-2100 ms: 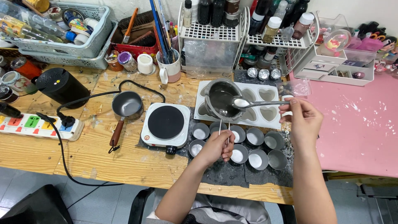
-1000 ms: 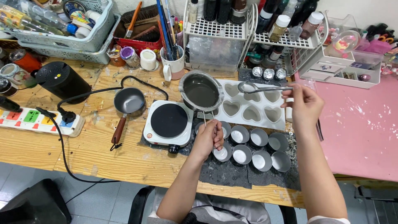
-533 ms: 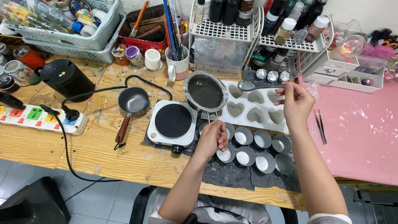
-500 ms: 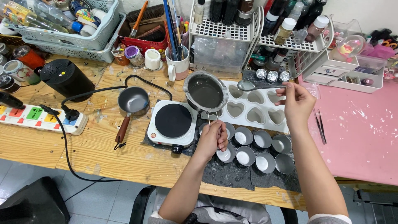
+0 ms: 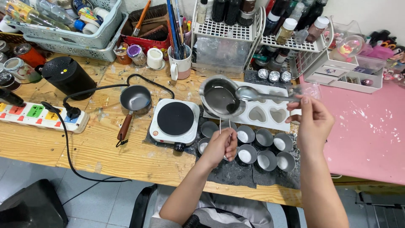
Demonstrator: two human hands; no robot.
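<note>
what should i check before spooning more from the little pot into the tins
1. Left hand grip on the wire handle of the small metal pot: closed round it, ok.
2. Pot level over the heart mould: tilt cannot tell.
3. Spoon in the right hand: bowl at the pot's rim, ok.
4. Liquid in the pot: dark liquid visible, ok.
5. Round tins: upright, grouped on the dark mat, several with pale fill, ok.
6. Hot plate: bare; on or off cannot tell.
</note>
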